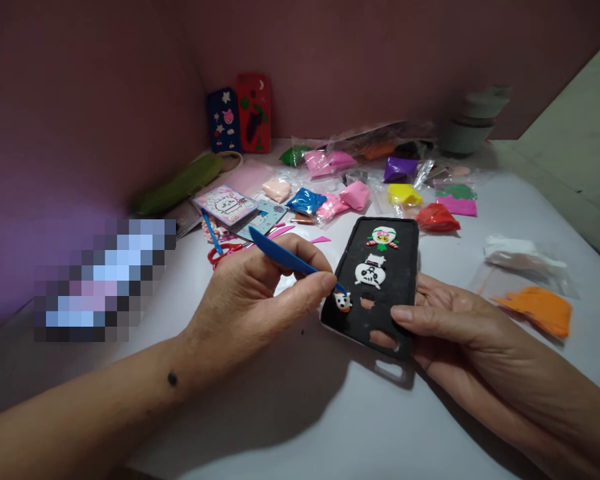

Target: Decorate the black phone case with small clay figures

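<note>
My right hand (445,320) grips a black phone case (353,267) by its right edge, thumb on top, tilted above the white table. White clay figures decorate the case: one with green and pink parts (384,237), a white character (371,273) below it, and a small black-spotted white piece (343,302) near the lower left corner. Between thumb and fingers, my left hand (280,280) pinches a blue plastic modelling tool (283,257). Its lower tip is at the small spotted piece; whether it touches cannot be made out.
Several bagged clay lumps, such as a red one (437,218) and an orange one (540,310), lie beyond and to the right. Red-handled scissors (223,255) and cards (227,203) lie behind my left hand. Two decorated cases, blue (223,120) and red (254,113), lean on the wall.
</note>
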Tool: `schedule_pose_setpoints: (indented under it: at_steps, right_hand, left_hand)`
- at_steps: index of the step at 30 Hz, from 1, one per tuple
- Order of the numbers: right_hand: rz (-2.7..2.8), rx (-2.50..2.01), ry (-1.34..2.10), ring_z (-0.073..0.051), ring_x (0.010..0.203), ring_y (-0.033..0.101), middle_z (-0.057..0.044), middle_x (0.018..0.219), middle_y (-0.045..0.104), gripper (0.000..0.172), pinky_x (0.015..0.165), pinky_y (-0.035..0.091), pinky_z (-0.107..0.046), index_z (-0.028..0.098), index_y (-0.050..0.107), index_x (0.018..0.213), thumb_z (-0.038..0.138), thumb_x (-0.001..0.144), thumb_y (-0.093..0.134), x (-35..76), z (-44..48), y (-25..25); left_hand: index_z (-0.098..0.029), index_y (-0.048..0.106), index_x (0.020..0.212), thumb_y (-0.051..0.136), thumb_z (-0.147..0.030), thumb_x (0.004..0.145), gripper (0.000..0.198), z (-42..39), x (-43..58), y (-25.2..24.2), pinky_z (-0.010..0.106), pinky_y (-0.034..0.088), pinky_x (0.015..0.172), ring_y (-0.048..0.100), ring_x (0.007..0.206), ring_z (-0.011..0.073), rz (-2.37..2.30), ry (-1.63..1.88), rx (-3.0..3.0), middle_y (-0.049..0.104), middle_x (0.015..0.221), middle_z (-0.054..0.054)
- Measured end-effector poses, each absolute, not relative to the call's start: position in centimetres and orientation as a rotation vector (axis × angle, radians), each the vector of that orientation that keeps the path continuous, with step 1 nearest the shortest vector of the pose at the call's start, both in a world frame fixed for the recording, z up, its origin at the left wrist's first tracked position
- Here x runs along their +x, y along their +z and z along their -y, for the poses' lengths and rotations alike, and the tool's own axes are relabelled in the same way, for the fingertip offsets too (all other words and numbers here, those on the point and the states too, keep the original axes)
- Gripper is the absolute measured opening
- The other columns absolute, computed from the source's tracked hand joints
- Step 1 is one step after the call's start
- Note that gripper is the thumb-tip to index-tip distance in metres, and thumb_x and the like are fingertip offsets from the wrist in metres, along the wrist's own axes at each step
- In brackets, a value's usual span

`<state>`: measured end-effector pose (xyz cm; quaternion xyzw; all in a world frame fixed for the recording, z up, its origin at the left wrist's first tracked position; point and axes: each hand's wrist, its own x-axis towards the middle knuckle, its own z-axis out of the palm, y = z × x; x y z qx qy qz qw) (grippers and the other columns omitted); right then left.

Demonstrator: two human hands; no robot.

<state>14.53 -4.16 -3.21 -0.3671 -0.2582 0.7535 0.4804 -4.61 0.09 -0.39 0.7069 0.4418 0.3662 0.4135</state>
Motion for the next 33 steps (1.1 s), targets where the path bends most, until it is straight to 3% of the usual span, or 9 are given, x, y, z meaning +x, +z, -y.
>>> schedule_pose_setpoints:
  at_steps: [12, 23, 33]
  right_hand:
    - [0.631, -0.869, 1.858, -0.017, 0.081, 0.061, -0.003, 0.092, 0.069, 0.023, 0.081, 0.051, -0.032, 0.022, 0.069, 0.097, 0.009, 0.081, 0.059, 14.58, 4.14, -3.51]
    - [0.628, -0.913, 1.867, -0.018, 0.089, 0.065, -0.007, 0.104, 0.071, 0.034, 0.081, 0.051, -0.027, 0.020, 0.067, 0.112, 0.011, 0.080, 0.061, 14.67, 4.02, -3.16]
    - [0.600, -0.871, 1.871, -0.019, 0.095, 0.063, -0.005, 0.113, 0.068, 0.034, 0.086, 0.051, -0.031, 0.024, 0.067, 0.111, 0.009, 0.082, 0.059, 14.67, 4.33, -3.33]
  left_hand:
    - [-0.018, 0.065, 0.072, 0.063, -0.019, 0.081, 0.010, -0.01, -4.65, -0.37, 0.019, 0.043, 0.060, 0.055, 0.066, 0.0083, -1.090, 0.930, 1.760, 0.060, 0.071, -0.004]
    - [-0.017, 0.064, 0.070, 0.062, -0.019, 0.081, 0.011, -0.02, -4.45, -0.37, 0.019, 0.045, 0.062, 0.055, 0.065, 0.0087, -1.077, 0.882, 1.710, 0.060, 0.069, -0.003]
    - [-0.017, 0.064, 0.070, 0.063, -0.017, 0.080, 0.010, -0.09, -4.43, -0.50, 0.018, 0.044, 0.058, 0.055, 0.064, 0.0080, -1.084, 0.884, 1.720, 0.061, 0.069, -0.004]
